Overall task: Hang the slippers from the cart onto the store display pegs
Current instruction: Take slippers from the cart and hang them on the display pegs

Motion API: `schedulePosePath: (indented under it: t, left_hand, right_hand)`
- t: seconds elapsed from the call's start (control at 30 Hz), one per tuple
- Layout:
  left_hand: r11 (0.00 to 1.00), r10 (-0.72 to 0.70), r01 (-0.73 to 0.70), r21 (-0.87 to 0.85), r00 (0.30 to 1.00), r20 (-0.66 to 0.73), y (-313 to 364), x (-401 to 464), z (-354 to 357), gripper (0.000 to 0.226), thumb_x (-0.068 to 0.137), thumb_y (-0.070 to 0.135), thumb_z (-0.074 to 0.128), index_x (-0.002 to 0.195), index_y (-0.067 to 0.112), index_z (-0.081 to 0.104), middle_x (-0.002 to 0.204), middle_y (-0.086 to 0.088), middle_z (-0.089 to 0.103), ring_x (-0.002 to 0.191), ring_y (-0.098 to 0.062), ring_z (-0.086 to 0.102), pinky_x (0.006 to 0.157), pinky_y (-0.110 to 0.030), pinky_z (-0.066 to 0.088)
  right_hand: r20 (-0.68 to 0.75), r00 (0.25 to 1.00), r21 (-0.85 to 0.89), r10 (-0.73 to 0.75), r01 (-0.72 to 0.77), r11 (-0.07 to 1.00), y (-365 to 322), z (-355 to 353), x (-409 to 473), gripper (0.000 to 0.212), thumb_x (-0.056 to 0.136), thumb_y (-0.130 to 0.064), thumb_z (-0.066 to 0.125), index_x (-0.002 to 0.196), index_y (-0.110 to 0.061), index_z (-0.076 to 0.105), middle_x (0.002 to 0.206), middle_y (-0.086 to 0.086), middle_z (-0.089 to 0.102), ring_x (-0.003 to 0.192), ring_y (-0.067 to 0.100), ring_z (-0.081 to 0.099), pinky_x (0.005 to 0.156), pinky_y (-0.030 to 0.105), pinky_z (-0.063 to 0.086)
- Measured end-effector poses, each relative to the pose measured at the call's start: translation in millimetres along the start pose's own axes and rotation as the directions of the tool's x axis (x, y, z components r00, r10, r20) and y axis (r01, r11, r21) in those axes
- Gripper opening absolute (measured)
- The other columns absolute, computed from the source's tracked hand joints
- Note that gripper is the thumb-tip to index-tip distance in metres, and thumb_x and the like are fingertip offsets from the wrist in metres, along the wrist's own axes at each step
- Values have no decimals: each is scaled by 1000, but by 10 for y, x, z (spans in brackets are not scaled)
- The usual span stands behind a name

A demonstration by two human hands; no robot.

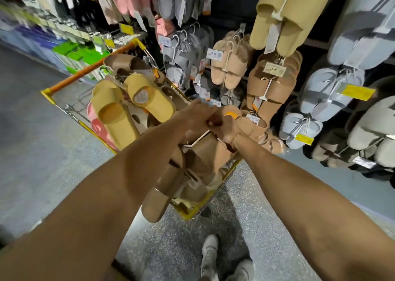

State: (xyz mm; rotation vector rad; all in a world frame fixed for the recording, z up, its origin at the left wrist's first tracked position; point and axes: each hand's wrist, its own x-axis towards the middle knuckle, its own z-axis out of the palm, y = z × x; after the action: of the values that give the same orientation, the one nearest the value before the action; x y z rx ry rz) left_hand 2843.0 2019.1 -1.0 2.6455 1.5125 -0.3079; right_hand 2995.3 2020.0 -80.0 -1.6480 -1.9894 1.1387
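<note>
Both hands meet above the near end of the cart (48, 92), close in front of the display wall. The left hand (197, 115) and right hand (229, 129) have their fingers curled together around the top of a bunch of tan slippers (181, 174); exactly which finger holds which hanger is hard to make out, since the hands overlap and the spot is blurred. The tan slippers hang below the hands with their long axis running down and toward the lower left, one end lowest, over the cart's near yellow rim. A thin white hanger (199, 138) shows just under the hands.

Inside the cart lie yellow slippers (132, 101), their long axes running from the far left corner toward the near right, with more brown pairs beyond them at the far end by the orange handle (92, 69).

On the display pegs hang brown slippers (271, 92), beige pairs (229, 67), sand-coloured pairs (286, 13) and pale blue pairs (329, 92) with yellow price tags (358, 92). The floor (42, 152) is grey and speckled. Shelves at the upper left are heavily blurred. White shoes (210, 253) show at the bottom edge, partly cut off.
</note>
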Motion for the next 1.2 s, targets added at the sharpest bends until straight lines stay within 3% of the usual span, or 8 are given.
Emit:
schedulePosePath:
  t: [0.2,0.33,0.47,0.6,0.73,0.93,1.13,1.2]
  left_hand:
    - [977,-46,-13,-213,962,-269,125,167,-393,41,86,30,55,123,16,61,118,-5,67,113,-24,60,103,-42,41]
    - [877,-381,229,-422,867,-322,252,279,-738,65,86,43,56,142,11,45,143,-15,46,133,-36,42,114,-51,32]
    - [531,-642,445,-721,767,1,393,466,-1175,81,93,59,52,150,6,32,153,-21,36,140,-41,37,113,-47,35]
    - [159,-594,252,-955,796,112,623,705,-1726,62,90,46,61,136,5,55,133,-15,62,118,-33,60,98,-40,51]
    - [225,-528,34,-974,844,-93,933,935,-2332,59,81,53,64,115,5,70,116,-14,70,105,-31,65,92,-36,52]
    - [376,-457,-213,-902,804,-380,1528,1067,-3319,27,92,38,63,90,15,76,91,2,70,91,-21,62,82,-29,48]
    - [581,-315,-360,-730,728,-609,1948,1142,-4036,21,86,34,61,74,28,77,79,11,75,87,-17,69,84,-33,56]
    - [688,-225,-375,-622,704,-674,2082,1183,-4184,23,88,36,58,73,31,75,77,12,74,85,-17,68,88,-36,54]
  right_hand:
    - [-224,954,269,201,-137,953,-315,-618,-244,19,92,-1,63,92,17,69,87,10,61,82,18,55,72,16,45]
    - [-425,841,374,335,-174,911,-541,-1222,-496,30,100,-20,57,115,1,72,121,14,69,111,32,61,68,16,42]
    - [-504,755,490,420,-151,859,-570,-1763,-660,32,100,-22,55,119,3,66,116,10,66,113,26,60,94,28,43]
    - [-603,643,590,473,-39,806,-613,-2303,-799,31,97,-20,54,112,1,72,111,19,71,109,34,65,91,39,53]
    - [-581,687,690,436,132,711,-735,-2820,-1279,18,95,1,50,87,-2,65,78,14,61,72,28,62,54,23,49]
    - [-611,689,716,390,270,644,-752,-3447,-1763,22,90,8,60,70,-2,58,70,12,56,62,25,56,64,38,55]
    - [-590,723,422,359,-103,901,-844,-3987,-2173,16,85,-20,68,73,-8,68,64,8,65,47,19,58,45,23,44]
    - [-737,618,169,274,-225,960,-969,-4208,-2331,24,83,-29,65,65,-14,63,64,5,66,54,20,61,50,25,46]
